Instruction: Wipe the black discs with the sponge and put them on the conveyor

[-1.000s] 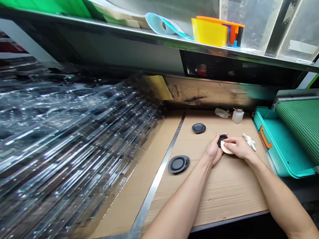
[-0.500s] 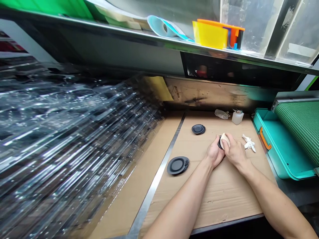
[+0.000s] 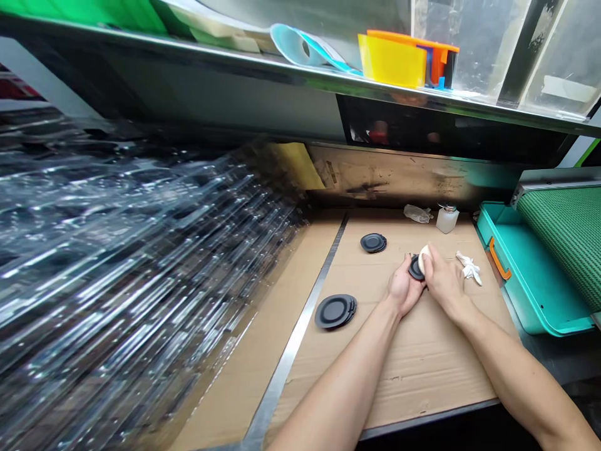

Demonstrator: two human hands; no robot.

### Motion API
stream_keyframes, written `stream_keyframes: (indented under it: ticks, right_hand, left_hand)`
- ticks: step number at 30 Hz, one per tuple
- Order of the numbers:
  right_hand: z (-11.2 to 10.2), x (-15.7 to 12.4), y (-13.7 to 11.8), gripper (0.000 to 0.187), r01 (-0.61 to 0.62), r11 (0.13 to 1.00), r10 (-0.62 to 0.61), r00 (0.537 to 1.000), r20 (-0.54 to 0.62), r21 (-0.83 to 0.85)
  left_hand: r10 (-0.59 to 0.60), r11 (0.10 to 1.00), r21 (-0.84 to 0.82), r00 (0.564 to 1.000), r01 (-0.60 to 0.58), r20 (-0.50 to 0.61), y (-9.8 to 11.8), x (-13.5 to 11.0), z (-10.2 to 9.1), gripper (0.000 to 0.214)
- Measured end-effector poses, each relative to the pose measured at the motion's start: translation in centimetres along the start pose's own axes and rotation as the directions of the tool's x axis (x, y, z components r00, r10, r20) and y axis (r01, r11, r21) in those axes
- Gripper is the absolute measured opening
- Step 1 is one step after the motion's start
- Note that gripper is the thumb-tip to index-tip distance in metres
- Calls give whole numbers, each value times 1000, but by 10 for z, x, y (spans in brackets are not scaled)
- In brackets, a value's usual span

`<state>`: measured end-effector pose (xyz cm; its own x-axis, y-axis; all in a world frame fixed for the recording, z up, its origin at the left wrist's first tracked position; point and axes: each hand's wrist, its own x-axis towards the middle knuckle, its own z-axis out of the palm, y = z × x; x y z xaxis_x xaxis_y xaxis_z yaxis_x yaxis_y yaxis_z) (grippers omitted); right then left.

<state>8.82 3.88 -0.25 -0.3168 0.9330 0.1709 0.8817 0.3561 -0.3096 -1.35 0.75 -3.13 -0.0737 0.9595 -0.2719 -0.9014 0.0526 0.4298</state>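
Observation:
My left hand (image 3: 402,287) is closed round a small black round disc (image 3: 414,268), held just above the cardboard-covered bench (image 3: 422,357). My right hand (image 3: 444,282) presses a cream-coloured pad (image 3: 423,259) against the disc's right side, fingers wrapped over it. A stack of larger black discs (image 3: 335,311) lies to the left of my left wrist. A smaller stack of black discs (image 3: 374,242) lies farther back, beyond my hands.
A tall pile of clear plastic trays (image 3: 117,282) fills the left. A white crumpled cloth (image 3: 469,266) lies right of my hands, a small white bottle (image 3: 446,218) at the back. A teal bin (image 3: 530,275) and a green conveyor (image 3: 570,238) stand at right. A metal shelf (image 3: 375,88) overhangs.
The cream pad has swung from lying flat below the disc to standing against its right side. My right hand has shifted slightly up and to the left. The left hand has kept its hold.

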Motion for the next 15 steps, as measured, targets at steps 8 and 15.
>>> stream_keyframes:
  ticks: [8,15]
  right_hand:
    - [6,-8,-8,56,-16,1000,17,1000,19,-5]
    - [3,-13,-18,59,-66,991,59,996,67,120]
  left_hand:
    - [-4,1000,7,1000,4,-4,1,-2,1,47]
    - [91,996,-8,996,-91,-16,-3,-3,4,43]
